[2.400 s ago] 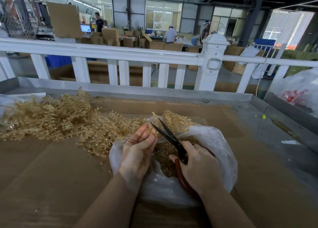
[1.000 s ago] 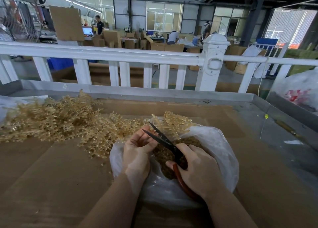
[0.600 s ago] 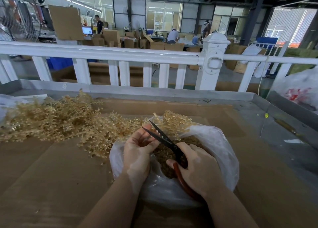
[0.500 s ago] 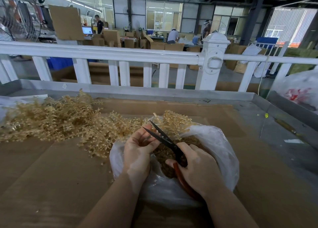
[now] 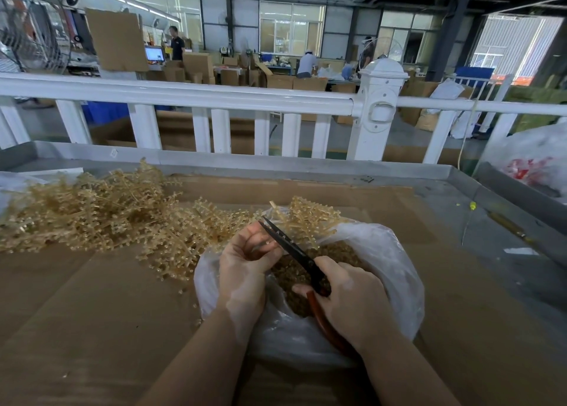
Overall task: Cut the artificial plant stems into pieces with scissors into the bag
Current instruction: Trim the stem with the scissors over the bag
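Head view, frame centre: our left hand [image 5: 245, 264] pinches a pale-gold plastic stem [image 5: 270, 246] over the clear plastic bag [image 5: 395, 270] while our right hand [image 5: 352, 298] grips the red-handled scissors [image 5: 291, 247], blades nearly closed, so we should snip short above the opening.

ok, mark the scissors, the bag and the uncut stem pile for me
scissors [image 5: 291, 247]: head view, on the dark blades.
bag [image 5: 395, 261]: head view, on the right plastic wall.
uncut stem pile [image 5: 92, 212]: head view, on the heap's middle.
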A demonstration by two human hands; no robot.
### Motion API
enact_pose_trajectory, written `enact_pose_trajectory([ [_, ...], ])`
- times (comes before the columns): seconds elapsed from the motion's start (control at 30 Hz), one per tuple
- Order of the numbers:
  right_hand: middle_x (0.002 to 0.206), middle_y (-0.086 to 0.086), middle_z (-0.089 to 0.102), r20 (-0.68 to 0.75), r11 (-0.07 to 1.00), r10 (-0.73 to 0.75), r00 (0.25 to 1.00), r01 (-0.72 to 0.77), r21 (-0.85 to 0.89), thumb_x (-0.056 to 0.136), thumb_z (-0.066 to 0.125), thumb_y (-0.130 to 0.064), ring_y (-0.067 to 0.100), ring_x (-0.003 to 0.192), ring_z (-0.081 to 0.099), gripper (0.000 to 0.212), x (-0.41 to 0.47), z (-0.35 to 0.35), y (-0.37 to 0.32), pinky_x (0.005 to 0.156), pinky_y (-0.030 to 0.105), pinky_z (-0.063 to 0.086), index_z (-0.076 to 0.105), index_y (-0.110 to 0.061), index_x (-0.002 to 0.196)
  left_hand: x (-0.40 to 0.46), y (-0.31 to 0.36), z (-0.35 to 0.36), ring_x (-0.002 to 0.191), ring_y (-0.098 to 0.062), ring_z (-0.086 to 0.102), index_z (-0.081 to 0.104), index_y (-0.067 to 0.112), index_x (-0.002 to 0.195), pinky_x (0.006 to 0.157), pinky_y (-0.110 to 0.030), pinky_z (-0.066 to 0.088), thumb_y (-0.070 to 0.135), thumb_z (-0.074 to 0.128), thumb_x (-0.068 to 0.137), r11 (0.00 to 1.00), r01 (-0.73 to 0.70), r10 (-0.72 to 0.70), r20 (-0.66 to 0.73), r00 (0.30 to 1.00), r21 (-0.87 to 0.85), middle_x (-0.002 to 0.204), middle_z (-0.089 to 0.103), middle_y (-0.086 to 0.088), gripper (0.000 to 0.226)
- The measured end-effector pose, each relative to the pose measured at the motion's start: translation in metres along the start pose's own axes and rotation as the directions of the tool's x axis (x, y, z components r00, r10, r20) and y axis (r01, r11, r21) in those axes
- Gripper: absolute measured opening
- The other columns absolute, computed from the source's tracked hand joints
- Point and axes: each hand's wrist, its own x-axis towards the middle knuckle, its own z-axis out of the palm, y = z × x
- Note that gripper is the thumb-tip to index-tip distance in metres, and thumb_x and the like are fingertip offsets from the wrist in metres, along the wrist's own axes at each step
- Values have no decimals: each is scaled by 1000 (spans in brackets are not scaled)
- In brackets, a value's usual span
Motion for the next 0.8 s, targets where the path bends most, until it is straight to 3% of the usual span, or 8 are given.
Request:
enact_pose_trajectory([
  [0.27, 60, -5, 62, -40, 1000, -16, 999, 15, -8, 75, 72, -52, 11, 51, 58, 34, 0, 0, -1, 46, 23, 45, 66, -20, 87, 0, 0, -2, 63, -8, 58, 55, 1, 106, 67, -19, 56, -30, 49, 75, 999, 11, -11, 0, 1000, -44, 70, 50, -2, 44],
  [0.5, 63, -7, 60, -28, 1000, -9, 1000, 9, 19, 79, 53, -60, 8, 54, 56, 40, -2, -3, -1, 50, 20, 45, 65, -23, 89, 3, 0, -3, 77, -17, 70, 57, -1, 111, 66, -23, 57, -20, 51, 82, 985, 84, -93, -51, 994, -150, 84, 63, -11, 36],
  [0.67, 72, -7, 61, -11, 1000, 5, 1000, -5, -28, 78, 66, -54, 10, 64, 56, 36, -1, -2, -1, 60, 18, 41, 65, -24, 97, 1, -1, -2, 68, -11, 68, 60, 3, 99, 66, -23, 58, -20, 50, 82, 995, 32, -39, -66, 997, -92, 64, 59, -1, 30],
  [0.8, 77, -6, 64, 3, 1000, 23, 1000, -23, -2, 80, 64, -53, 12, 70, 59, 37, -2, -2, 0, 64, 20, 44, 65, -23, 101, 3, -2, -3, 61, -7, 65, 60, 6, 95, 64, -21, 58, -19, 48, 84, 998, 36, -39, -48, 998, -55, 56, 52, 5, 30],
])
